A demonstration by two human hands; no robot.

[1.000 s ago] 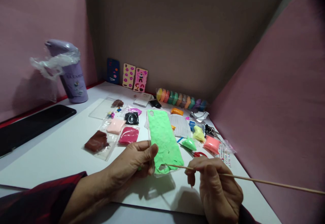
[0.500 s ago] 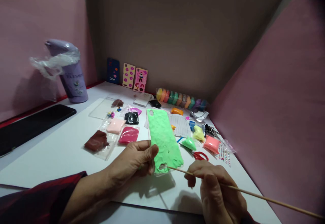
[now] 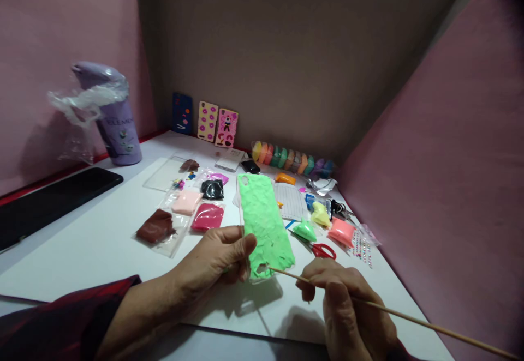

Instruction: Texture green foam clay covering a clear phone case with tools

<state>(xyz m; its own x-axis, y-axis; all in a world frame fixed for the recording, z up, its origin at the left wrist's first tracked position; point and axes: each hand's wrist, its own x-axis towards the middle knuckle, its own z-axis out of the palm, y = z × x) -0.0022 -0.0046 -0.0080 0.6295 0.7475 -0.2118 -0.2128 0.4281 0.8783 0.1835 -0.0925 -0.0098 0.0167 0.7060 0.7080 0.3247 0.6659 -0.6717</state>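
My left hand (image 3: 219, 260) grips a clear phone case (image 3: 268, 222) by its lower left edge, thumb on the front. Bright green clay with an uneven, ridged surface covers the case, leaving a hole at its top left corner and a small ragged opening near the bottom. Between the thumb and fingers of my right hand (image 3: 347, 301) is a thin wooden skewer (image 3: 417, 320). The skewer's tip touches the clay at the edge of the bottom opening. Behind my right hand lie red-handled scissors (image 3: 323, 251) and a packet of green clay (image 3: 305, 231).
Packets of brown clay (image 3: 156, 227), red clay (image 3: 208, 217) and coral clay (image 3: 341, 232) lie around on the white board (image 3: 82, 257). A black phone (image 3: 61, 197) and a purple tumbler (image 3: 118, 126) stand left. Decorated cases (image 3: 207, 121) lean on the back wall beside a row of coloured clays (image 3: 290, 160).
Both hands, the case and the skewer stay almost where they were. The top of the case has risen very slightly.
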